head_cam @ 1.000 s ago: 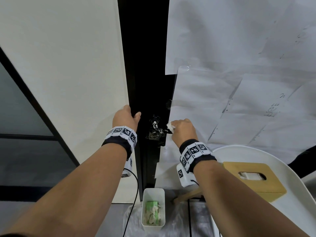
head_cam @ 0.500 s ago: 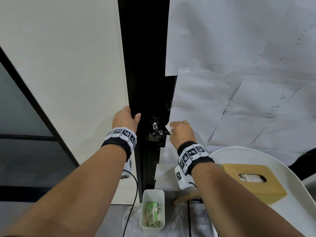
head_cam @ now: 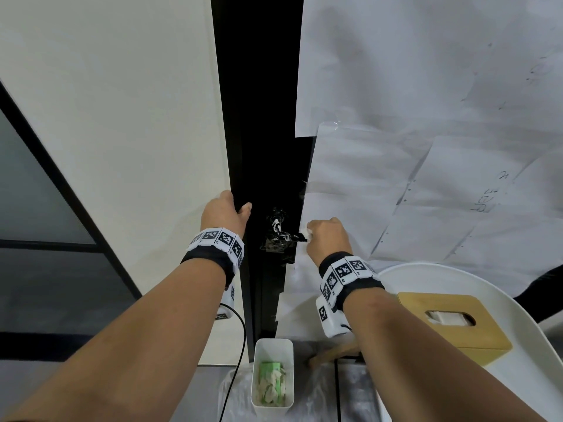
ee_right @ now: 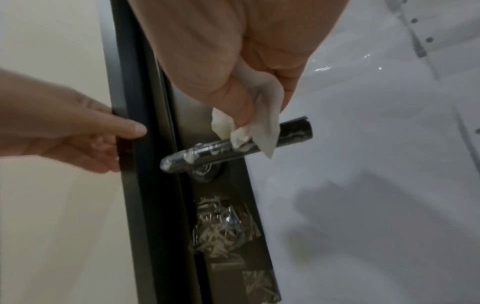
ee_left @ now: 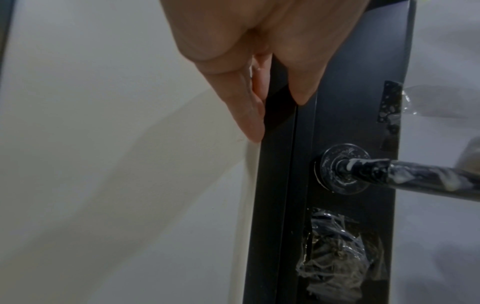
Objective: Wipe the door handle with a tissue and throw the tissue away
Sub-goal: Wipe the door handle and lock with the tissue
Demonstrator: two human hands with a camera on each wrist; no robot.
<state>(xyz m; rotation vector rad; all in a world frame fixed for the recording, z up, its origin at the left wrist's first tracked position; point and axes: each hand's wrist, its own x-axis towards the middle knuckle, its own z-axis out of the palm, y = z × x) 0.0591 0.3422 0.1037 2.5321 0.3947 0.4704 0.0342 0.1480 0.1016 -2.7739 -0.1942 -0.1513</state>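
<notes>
The dark lever door handle (ee_right: 207, 151) is smeared with white foam and sticks out from the black door edge (ee_right: 145, 185). My right hand (head_cam: 318, 234) pinches a white tissue (ee_right: 265, 127) between thumb and fingers and presses it onto the handle near its free end. In the left wrist view the handle (ee_left: 405, 174) and its round rosette (ee_left: 342, 168) also carry foam. My left hand (head_cam: 233, 210) grips the black door edge (ee_left: 280, 164) above and left of the handle, thumb on the front face, fingers behind.
A small white bin (head_cam: 272, 345) with used tissues stands on the floor below the handle. A wooden tissue box (head_cam: 454, 330) sits on a white round table (head_cam: 533, 376) at the right. Paper sheets (head_cam: 411, 153) cover the door. A plastic-wrapped lock (ee_right: 223, 230) sits under the handle.
My right hand has shifted only slightly along the handle with the tissue. The left hand has stayed on the door edge.
</notes>
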